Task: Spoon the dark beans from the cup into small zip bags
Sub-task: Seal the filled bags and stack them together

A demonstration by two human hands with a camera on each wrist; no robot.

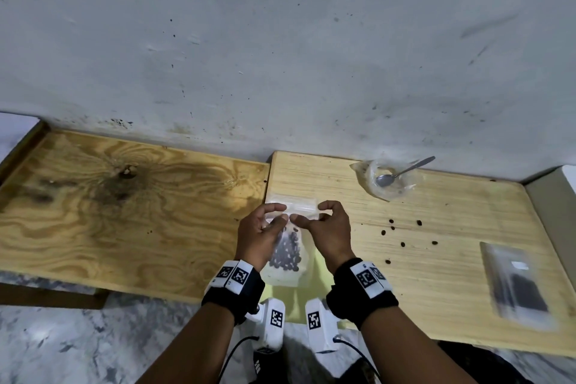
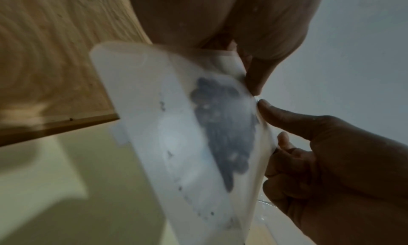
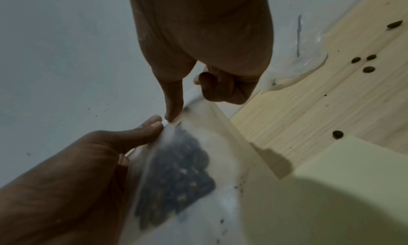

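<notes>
A small clear zip bag [image 1: 288, 274] with dark beans [image 1: 288, 254] in its lower half hangs upright over the table's front edge. My left hand [image 1: 282, 212] and right hand [image 1: 307, 212] both pinch its top zip strip, thumbs nearly touching at the middle. In the left wrist view the bag [image 2: 176, 144] is blurred, with the left fingertips [image 2: 253, 86] on its edge. The right wrist view shows the right thumb and the left thumb meeting at the bag's [image 3: 198, 140] top. The clear cup [image 1: 388, 181] stands at the back right, with the spoon [image 1: 402, 171] resting in it.
Several loose beans [image 1: 402, 234] lie scattered on the light wooden table [image 1: 436, 259] right of my hands. A filled zip bag [image 1: 517, 284] lies flat near the table's right edge. A darker plywood board [image 1: 124, 203] adjoins on the left, and a grey wall stands close behind.
</notes>
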